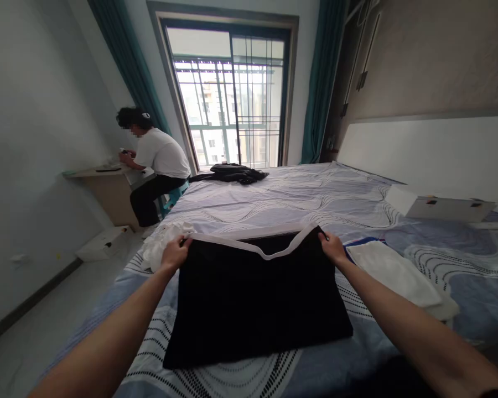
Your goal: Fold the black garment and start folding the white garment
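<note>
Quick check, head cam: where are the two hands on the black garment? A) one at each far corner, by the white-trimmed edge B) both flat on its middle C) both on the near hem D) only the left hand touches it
A: the left hand and the right hand each grip a far corner of the black garment, at its white-trimmed edge, on the bed.

- Both bare forearms reach forward from the near edge toward the middle of the scene, drawing slightly closer together as they go.
- The left hand is closed in a pinch, knuckles up, wrist straight.
- The right hand is likewise closed in a pinch, level with the left and well apart from it.
</note>
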Available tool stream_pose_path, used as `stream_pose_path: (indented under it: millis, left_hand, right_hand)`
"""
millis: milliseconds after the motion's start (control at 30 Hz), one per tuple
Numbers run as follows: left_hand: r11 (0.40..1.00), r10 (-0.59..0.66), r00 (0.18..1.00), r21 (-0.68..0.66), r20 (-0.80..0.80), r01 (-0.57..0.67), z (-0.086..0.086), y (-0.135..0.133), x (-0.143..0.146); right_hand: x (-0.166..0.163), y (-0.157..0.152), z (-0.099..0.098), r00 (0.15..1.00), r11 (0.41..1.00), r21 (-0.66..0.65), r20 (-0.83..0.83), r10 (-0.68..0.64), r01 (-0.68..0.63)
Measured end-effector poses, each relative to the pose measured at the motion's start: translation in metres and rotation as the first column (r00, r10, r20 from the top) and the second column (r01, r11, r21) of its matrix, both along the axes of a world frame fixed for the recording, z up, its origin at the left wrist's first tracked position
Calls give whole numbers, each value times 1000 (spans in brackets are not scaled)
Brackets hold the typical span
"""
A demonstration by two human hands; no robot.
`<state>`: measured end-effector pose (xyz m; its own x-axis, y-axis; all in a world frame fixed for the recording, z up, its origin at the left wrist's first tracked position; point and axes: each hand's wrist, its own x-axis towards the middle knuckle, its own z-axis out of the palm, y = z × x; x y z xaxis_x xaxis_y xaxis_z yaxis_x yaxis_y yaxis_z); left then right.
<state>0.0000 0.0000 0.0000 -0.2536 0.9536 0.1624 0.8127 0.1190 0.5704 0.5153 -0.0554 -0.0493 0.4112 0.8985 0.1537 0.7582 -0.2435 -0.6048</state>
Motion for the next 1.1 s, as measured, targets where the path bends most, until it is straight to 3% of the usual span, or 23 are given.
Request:
stream_pose_path:
  millis: [100,233,367,533,767,967,1100]
  left_hand:
    - [991,15,998,-135,-57,-23,-37,34,19]
    - [970,3,993,-241,-120,-32,-85,47,32]
    - [956,22,977,-281,-211,-82,-109,50,32]
    - [968,-154,951,-234,-269,91,-112,62,25]
    - [893,-423,886,-255,-189,371,-101,97,8]
    - [892,-433,897,-187,-92,411,-91,109,-15]
    - [896,-421,893,-82,157,437,-88,109,-30]
  right_hand:
    - [-9,31,-29,999,990,-137,32,-14,18]
    - [-22,51,-65,996,974,-225,93,10,11]
    - [-21,69,-75,991,963,-268,109,73,-41]
    - [-5,83,-70,952,918,-329,131,278,-223]
    - [10,99,-60,851,809,-386,103,515,-443]
    - [25,112,-45,801,765,-304,11,598,-568]
    - [42,110,-40,746,739,-144,-260,613,-658]
